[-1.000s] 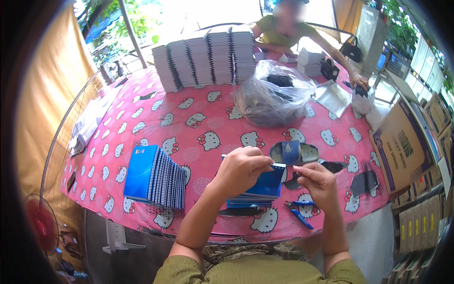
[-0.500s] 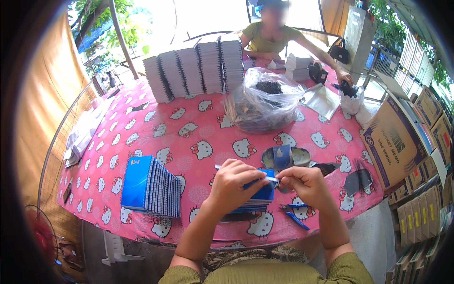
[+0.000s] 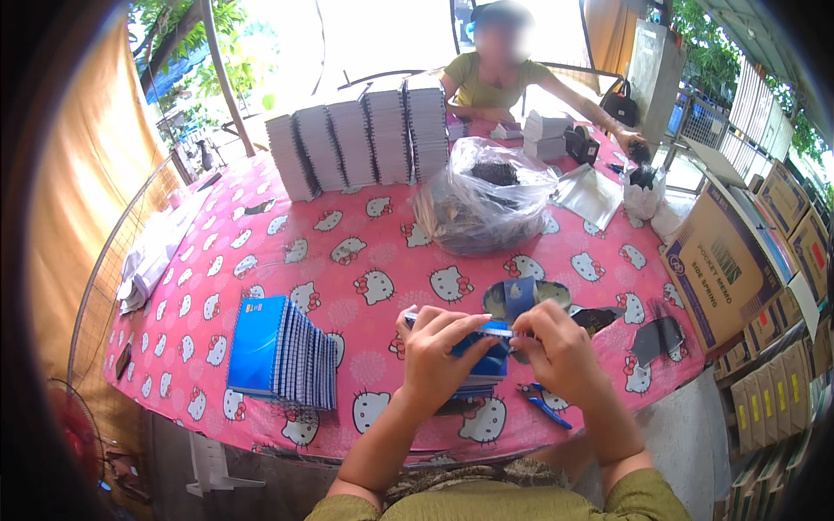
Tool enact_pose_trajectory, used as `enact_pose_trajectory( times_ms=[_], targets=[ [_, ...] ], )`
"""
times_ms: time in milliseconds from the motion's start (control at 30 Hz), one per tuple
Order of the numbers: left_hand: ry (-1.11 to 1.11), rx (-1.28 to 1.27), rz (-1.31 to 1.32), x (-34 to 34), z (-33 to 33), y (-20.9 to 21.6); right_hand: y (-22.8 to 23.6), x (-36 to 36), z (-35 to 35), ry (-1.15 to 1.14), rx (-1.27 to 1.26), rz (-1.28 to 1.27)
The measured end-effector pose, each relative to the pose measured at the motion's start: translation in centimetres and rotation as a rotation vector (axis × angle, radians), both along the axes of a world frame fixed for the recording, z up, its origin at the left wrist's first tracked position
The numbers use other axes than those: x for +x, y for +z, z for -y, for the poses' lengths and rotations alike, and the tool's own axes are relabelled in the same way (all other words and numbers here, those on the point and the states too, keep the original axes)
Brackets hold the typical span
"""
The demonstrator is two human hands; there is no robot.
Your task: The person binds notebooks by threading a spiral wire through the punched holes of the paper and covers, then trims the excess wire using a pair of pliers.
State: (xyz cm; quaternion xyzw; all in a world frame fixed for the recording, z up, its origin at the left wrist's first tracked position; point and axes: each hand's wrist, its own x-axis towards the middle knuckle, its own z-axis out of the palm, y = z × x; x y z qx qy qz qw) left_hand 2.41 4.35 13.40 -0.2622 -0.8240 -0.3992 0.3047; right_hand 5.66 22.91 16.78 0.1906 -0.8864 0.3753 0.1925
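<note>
My left hand [image 3: 439, 347] grips a small blue notebook [image 3: 495, 333] by its edge, fingers on top and thumb below. The page edge of this notebook faces up. At its right end my right hand [image 3: 556, 347] is closed in a pinch; what lies between its fingertips is too small to make out. Below the hands sits a short pile of blue notebooks [image 3: 485, 375], partly hidden. Blue-handled pliers [image 3: 549, 408] lie on the table just right of that pile. To the left stands a taller stack of blue spiral notebooks [image 3: 261, 343].
A pink patterned cloth [image 3: 369, 252] covers the table. Beyond my hands are a blue-and-cream bowl-like item [image 3: 521, 293], a plastic bag of black coils [image 3: 486, 208] and tall spiral-bound stacks [image 3: 347, 139]. Cardboard boxes [image 3: 725, 260] stand at right. Across sits a co-worker [image 3: 495, 82], reaching toward a white bag [image 3: 643, 193].
My hands have shifted slightly, and the held notebook now shows its edge more. My right hand stays at the notebook's right end. The co-worker's hand has lifted a dark bundle from the white bag.
</note>
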Motion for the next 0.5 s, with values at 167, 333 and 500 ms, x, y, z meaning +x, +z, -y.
enact_pose_trajectory(
  times_ms=[167, 333, 500],
  targets=[
    [0.013, 0.014, -0.023, -0.2, 0.2, 0.0, -0.1, -0.2, 0.1, 0.024, 0.091, -0.049],
    [-0.010, 0.052, 0.011, -0.2, 0.2, -0.6, -0.2, -0.4, 0.4, 0.029, 0.050, -0.041],
    [-0.020, 0.042, 0.015, -0.8, 0.1, -1.2, -0.7, -0.9, 0.8, -0.005, 0.046, -0.125]
  ],
)
